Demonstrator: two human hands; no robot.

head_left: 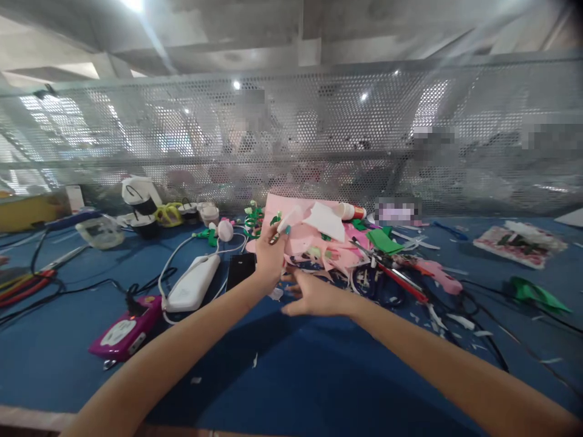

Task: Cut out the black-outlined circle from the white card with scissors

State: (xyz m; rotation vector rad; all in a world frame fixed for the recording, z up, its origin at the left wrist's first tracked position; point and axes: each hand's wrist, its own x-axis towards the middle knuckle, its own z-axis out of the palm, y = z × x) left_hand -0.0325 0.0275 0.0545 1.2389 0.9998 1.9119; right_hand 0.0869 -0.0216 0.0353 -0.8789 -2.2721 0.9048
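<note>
My left hand [272,249] is closed on a small white piece [291,220] with a teal tip, raised in front of a pink sheet [277,209]. Just right of it and lower, my right hand [307,292] has its fingers apart beside the near edge of the scrap pile. A small translucent scrap [276,294] lies between the two hands. Pink pieces, a white sheet [325,221] and green scraps [385,240] make up the pile beyond my hands. Against my left wrist is a black phone-like slab [240,269], partly covered.
To the left are a white power bank [194,283] with a cable and a purple socket block [125,331]. A red-handled tool [403,282] and a pink glue gun [439,276] lie right. Behind stand paper cups [350,211] and a perforated metal screen [282,133].
</note>
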